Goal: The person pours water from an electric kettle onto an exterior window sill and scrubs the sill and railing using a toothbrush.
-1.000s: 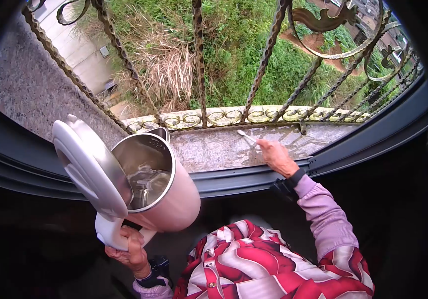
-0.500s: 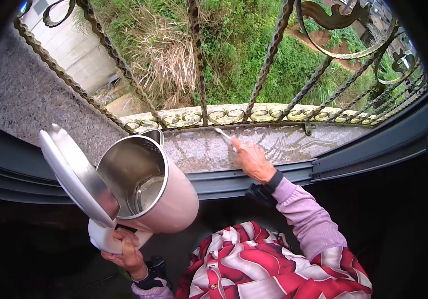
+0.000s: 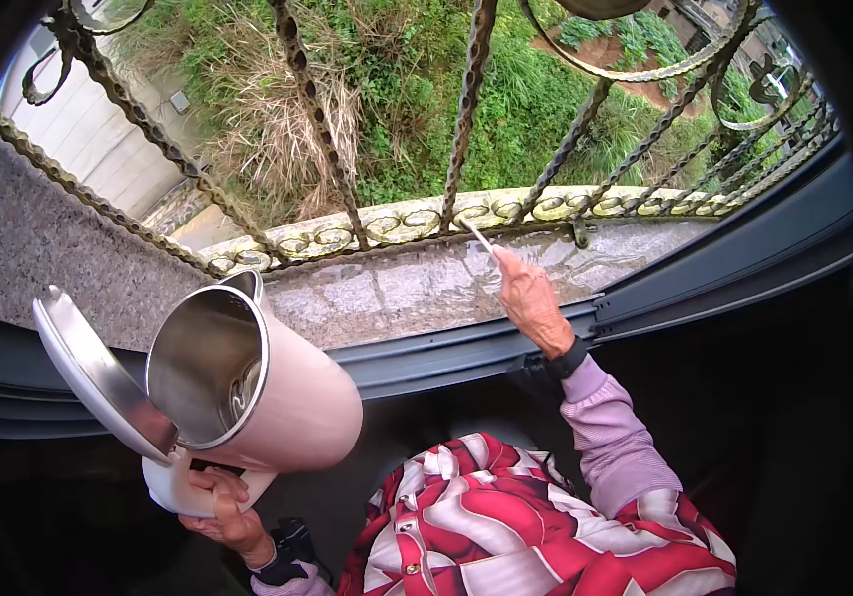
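Note:
My left hand [image 3: 226, 515] is wrapped round the handle of a pale pink electric kettle [image 3: 309, 402]. Its lid [image 3: 99, 372] stands wide open, and a little water [image 3: 241, 389] shows inside the steel interior. The kettle leans with its spout toward the wet stone sill [image 3: 387, 296]. Farther right, my right hand [image 3: 531, 303] pinches a thin, pale stick-like tool [image 3: 480, 236], whose exact kind I cannot make out. The tool's far tip is at the scrolled bottom band of the metal railing [image 3: 422, 221], beside an upright bar.
Twisted metal bars [image 3: 468, 114] rise beyond the sill. A dark window track [image 3: 417, 363] runs along its near side. Rough granite [image 3: 59, 243] lies at left, and grass and bushes [image 3: 402, 109] grow below outside. A red-and-white patterned garment [image 3: 506, 526] covers my front.
The view has shifted to the right. My right hand has brought the tool's tip from the sill's far edge onto the railing's bottom band. My left hand still holds the tilted kettle.

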`<state>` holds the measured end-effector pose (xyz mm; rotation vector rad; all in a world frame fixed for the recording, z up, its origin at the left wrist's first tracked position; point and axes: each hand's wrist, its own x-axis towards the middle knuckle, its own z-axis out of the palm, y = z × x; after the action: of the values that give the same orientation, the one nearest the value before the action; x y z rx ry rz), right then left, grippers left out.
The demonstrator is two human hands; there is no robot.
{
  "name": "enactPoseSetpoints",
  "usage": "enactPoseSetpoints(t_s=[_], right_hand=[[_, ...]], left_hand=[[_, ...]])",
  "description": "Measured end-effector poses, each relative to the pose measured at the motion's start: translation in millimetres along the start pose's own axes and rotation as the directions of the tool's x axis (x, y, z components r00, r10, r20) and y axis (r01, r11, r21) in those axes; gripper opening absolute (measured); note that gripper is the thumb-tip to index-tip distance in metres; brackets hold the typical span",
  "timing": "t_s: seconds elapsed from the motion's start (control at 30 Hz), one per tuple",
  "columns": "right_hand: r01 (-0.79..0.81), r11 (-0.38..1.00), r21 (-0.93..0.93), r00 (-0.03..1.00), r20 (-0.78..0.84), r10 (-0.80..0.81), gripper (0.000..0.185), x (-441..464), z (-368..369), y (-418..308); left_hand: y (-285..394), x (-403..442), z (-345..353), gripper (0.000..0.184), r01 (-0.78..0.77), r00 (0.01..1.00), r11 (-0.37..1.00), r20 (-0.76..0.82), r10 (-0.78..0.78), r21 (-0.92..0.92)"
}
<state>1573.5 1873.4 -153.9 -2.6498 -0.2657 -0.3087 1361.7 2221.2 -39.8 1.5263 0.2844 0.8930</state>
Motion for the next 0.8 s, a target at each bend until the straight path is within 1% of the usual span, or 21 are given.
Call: enactPoseSetpoints(t_s=[0.07, 0.1, 0.17, 0.23, 0.33, 0.37, 0.43, 0.47, 0.57, 0.67, 0.7, 0.77, 0.8], right_hand=[[0.009, 1.0, -0.001, 0.999, 0.034, -0.009, 0.032, 2, 10, -5], [-0.013, 0.996, -0.093, 0.994, 0.11, 0.023, 0.037, 0, 9, -2], [-0.04, 0.972, -0.232, 0.988, 0.134, 0.073, 0.04, -6, -3, 6], [-0.043, 0.915, -0.401, 0.983, 0.149, 0.112, 0.044, -13, -26, 18], [-0.138, 0.883, -0.449, 0.982, 0.052, 0.18, 0.048, -16, -20, 10], [-0.139, 0.901, -0.411, 0.982, 0.062, 0.18, 0.044, -14, -16, 5], [-0.073, 0.984, -0.161, 0.992, 0.093, 0.089, 0.039, -5, 7, -2], [-0.042, 0.999, -0.027, 0.994, 0.097, 0.045, 0.037, -1, 16, -4], [0.071, 0.995, 0.071, 0.995, 0.07, -0.076, 0.033, 9, 15, -12], [0.05, 0.999, -0.009, 0.995, 0.085, -0.049, 0.028, -4, 0, 18], [-0.097, 0.989, -0.11, 0.974, 0.194, 0.117, 0.026, -7, -25, 6], [-0.026, 0.988, -0.151, 0.983, 0.176, 0.052, 0.027, -17, -37, 11], [0.005, 0.986, -0.168, 0.985, 0.172, 0.025, 0.027, -25, -40, 9]], left_hand=[[1, -1, -1, 0.014, 0.012, 1.0, 1.0, 0.004, -0.012, -0.002], [1, -1, -1, 0.014, 0.024, 1.0, 1.0, 0.001, -0.024, 0.003], [1, -1, -2, 0.014, 0.046, 0.999, 0.999, -0.008, -0.046, 0.015], [-2, 0, -5, 0.014, 0.026, 1.0, 1.0, 0.007, -0.026, 0.008], [-2, -1, -2, 0.014, -0.001, 1.0, 1.0, -0.015, 0.001, -0.009], [-2, -1, -1, 0.014, -0.009, 1.0, 1.0, -0.025, 0.008, -0.014], [-2, -2, 0, 0.013, -0.02, 0.999, 1.0, -0.024, 0.02, -0.002], [-2, -2, -1, 0.013, -0.029, 0.999, 1.0, -0.02, 0.029, 0.005], [-2, 0, -1, 0.013, -0.008, 1.0, 1.0, 0.006, 0.008, -0.023], [-1, 3, -3, 0.013, 0.007, 0.999, 0.999, 0.039, -0.006, -0.032], [-2, 4, -5, 0.013, 0.007, 0.999, 0.999, 0.05, -0.004, -0.047], [-5, 5, -6, 0.013, 0.003, 0.998, 0.997, 0.057, 0.001, -0.081], [-3, 5, -7, 0.013, 0.011, 0.998, 0.998, 0.055, -0.007, -0.068]])
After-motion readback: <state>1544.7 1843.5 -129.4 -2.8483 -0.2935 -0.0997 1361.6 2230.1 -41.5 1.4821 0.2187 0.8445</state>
